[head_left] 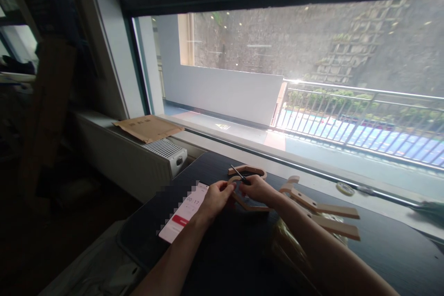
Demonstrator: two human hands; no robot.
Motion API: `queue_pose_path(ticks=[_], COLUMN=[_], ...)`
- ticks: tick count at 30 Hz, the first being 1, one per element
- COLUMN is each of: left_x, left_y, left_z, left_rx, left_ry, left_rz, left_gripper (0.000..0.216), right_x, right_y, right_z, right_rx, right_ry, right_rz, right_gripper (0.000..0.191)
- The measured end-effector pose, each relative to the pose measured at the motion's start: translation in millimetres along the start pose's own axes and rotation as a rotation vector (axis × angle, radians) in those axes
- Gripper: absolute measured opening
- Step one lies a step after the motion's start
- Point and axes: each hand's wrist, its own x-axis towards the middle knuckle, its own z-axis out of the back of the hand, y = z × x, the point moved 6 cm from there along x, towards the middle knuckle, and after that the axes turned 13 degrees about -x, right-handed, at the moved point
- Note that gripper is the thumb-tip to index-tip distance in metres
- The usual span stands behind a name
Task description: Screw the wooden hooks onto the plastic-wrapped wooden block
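My left hand [221, 193] is closed on a bent wooden piece [245, 204], its fingers at the piece's curved upper end. My right hand [255, 187] grips a screwdriver [237, 172] with a thin shaft and dark handle; the shaft points up and to the left, past the curved end. Whether its tip touches anything cannot be made out. Just behind both hands lies another bent wooden piece [255, 169] on the dark table [222, 259].
More wooden pieces [335, 226] lie right of my right forearm, near clear plastic wrapping [289, 240]. A roll of tape [345, 188] rests by the window sill. Left of my left hand is a phone [182, 215]. A brown envelope [149, 127] lies on the radiator [138, 157].
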Motion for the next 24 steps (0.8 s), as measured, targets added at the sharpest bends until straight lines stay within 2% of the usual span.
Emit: queue_pose_path(ticks=[5,9,12,14,17,20,22,24], left_x=[1,2,2,1,-5,-23,-40,-59], left_y=[2,4,4,1,-14,-37,-49,-52], left_z=[1,0,1,3,9,12,3,-18], left_rx=[-0.023,-0.036,-0.055,-0.076,-0.116,-0.163,-0.237,-0.303], left_ry=[-0.025,-0.039,-0.048,-0.058,-0.078,-0.075,-0.002,0.128], left_rz=[0.006,0.006,0.004,-0.002,-0.039,-0.086,-0.106,-0.079], left_gripper=[0.026,0.030,0.030,0.028,0.026,0.026,0.028,0.028], right_x=[0,2,-1,-14,-58,-125,-170,-208], right_y=[-5,-5,3,13,28,21,-4,-36], right_z=[-1,-1,9,21,43,71,79,78], right_rx=[-0.012,-0.020,0.005,0.036,0.083,-0.011,-0.035,0.038], right_ry=[-0.003,-0.022,-0.092,-0.129,-0.154,-0.332,-0.430,-0.555], right_rz=[-0.075,-0.094,-0.087,-0.061,0.013,0.054,-0.059,-0.245], right_gripper=[0.027,0.024,0.022,0.025,0.029,0.032,0.029,0.030])
